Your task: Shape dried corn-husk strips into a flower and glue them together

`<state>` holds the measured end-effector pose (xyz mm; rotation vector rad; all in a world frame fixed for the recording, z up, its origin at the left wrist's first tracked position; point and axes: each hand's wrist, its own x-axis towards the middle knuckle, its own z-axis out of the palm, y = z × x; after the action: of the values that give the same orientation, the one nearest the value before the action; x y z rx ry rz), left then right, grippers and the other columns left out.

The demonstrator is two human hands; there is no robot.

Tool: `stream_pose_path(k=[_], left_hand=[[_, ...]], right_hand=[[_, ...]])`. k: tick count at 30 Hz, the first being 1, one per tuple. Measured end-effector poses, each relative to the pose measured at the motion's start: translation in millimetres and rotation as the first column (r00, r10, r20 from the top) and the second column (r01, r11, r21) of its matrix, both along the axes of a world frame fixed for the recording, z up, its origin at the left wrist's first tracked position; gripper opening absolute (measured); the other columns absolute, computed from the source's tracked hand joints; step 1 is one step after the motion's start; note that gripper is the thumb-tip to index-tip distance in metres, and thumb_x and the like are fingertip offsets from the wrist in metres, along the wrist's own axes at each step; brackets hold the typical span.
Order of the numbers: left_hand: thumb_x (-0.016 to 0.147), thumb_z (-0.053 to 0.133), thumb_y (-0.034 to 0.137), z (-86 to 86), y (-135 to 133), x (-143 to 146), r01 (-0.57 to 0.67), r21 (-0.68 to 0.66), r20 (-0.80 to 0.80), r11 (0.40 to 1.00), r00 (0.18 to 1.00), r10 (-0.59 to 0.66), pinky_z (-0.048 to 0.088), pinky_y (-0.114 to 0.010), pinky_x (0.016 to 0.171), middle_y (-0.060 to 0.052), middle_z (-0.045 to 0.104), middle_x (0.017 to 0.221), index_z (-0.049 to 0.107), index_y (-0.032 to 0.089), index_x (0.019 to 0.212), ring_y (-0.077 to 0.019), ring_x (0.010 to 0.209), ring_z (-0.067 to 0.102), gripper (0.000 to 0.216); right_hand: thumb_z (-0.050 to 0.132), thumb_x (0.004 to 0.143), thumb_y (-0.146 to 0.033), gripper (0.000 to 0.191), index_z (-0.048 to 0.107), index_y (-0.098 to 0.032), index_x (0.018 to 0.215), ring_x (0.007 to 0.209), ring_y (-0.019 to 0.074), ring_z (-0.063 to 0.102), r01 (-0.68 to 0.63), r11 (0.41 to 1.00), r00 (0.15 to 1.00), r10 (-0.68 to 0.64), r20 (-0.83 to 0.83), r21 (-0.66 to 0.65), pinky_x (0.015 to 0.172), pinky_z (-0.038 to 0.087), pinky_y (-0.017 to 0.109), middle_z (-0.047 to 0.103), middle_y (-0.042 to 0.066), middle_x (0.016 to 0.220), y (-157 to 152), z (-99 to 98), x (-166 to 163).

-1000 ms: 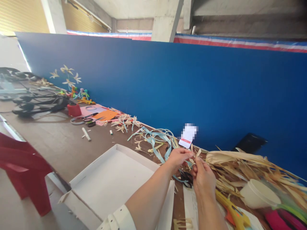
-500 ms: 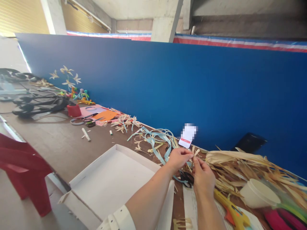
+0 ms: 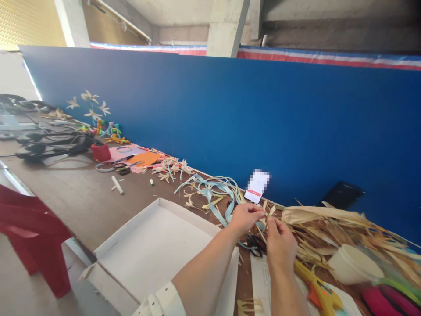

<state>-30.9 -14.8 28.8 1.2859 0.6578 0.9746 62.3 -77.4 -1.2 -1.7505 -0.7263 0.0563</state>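
Note:
My left hand (image 3: 246, 218) is closed in a pinch, fingertips at the base of a small pale corn-husk flower (image 3: 270, 210). Close beside it, my right hand (image 3: 281, 240) also pinches the flower from below, thumb and forefinger pressed together. The petals stick up between the two hands; the stem is hidden by my fingers. Black-handled scissors (image 3: 257, 245) lie under my hands. Light-blue ribbon strips (image 3: 210, 197) are tangled on the table just left of them. A phone (image 3: 257, 186) with a lit screen leans on the blue partition behind.
A shallow white box (image 3: 158, 245) sits at front left. Dried husks (image 3: 329, 224), a white cup (image 3: 355, 265) and a yellow glue gun (image 3: 320, 289) are at right. Farther left are finished husk flowers (image 3: 173, 170), orange paper (image 3: 144, 159), a red thread spool (image 3: 101, 152) and a red chair (image 3: 33, 237).
My right hand has shifted slightly right, so its fingertips are a little farther from my left fingertips. My left hand stays almost in place.

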Motion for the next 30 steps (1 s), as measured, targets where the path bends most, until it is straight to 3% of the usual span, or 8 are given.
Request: stream_pose_path(k=[9, 16, 23, 30], left_hand=[[0.065, 0.064, 0.021, -0.2, -1.2, -0.7, -0.017, -0.015, -0.017, 1.0, 1.0, 0.016, 0.039, -0.019, 0.056, 0.002, 0.057, 0.059, 0.066, 0.012, 0.07, -0.007, 0.054, 0.046, 0.01], [0.065, 0.062, 0.02, 0.6, 0.1, 0.4, -0.075, 0.02, -0.081, 0.997, 0.994, 0.076, 0.038, -0.019, 0.055, 0.002, 0.057, 0.059, 0.065, 0.012, 0.065, -0.0075, 0.055, 0.047, 0.008], [0.064, 0.058, 0.02, -2.4, -1.3, 1.7, -0.14, 0.138, -0.167, 0.98, 0.972, 0.163, 0.038, -0.019, 0.055, 0.001, 0.061, 0.061, 0.065, 0.014, 0.063, -0.0095, 0.06, 0.053, 0.009], [0.07, 0.057, 0.027, -7.0, 0.0, 1.1, -0.079, 0.368, -0.26, 0.927, 0.948, 0.184, 0.04, -0.02, 0.062, 0.001, 0.066, 0.071, 0.07, 0.018, 0.07, -0.0113, 0.068, 0.058, 0.016]], right_hand=[[0.055, 0.073, -0.058, 0.052, 0.069, -0.013, 0.093, 0.059, 0.02, 0.054, -0.058, 0.997, 0.998, 0.058, 0.008, 0.041, 0.057, 0.041, 0.03, 0.062, 0.004, 0.062, -1.8, 2.2, -4.0], [0.056, 0.073, -0.057, 0.05, 0.069, -0.013, 0.092, 0.064, 0.0217, 0.056, -0.06, 0.998, 0.998, 0.059, 0.028, 0.028, 0.06, 0.042, 0.031, 0.065, 0.005, 0.067, -2.3, 5.5, -6.2], [0.055, 0.072, -0.052, 0.041, 0.068, -0.016, 0.087, 0.072, 0.0241, 0.057, -0.061, 0.998, 0.994, 0.06, 0.087, -0.001, 0.067, 0.041, 0.032, 0.067, 0.009, 0.079, -4.5, 13.9, -12.6], [0.052, 0.072, -0.052, 0.041, 0.067, -0.017, 0.085, 0.073, 0.025, 0.057, -0.035, 0.999, 0.992, 0.038, 0.117, -0.025, 0.068, 0.041, 0.033, 0.067, 0.01, 0.078, -3.6, 12.8, -8.1]])
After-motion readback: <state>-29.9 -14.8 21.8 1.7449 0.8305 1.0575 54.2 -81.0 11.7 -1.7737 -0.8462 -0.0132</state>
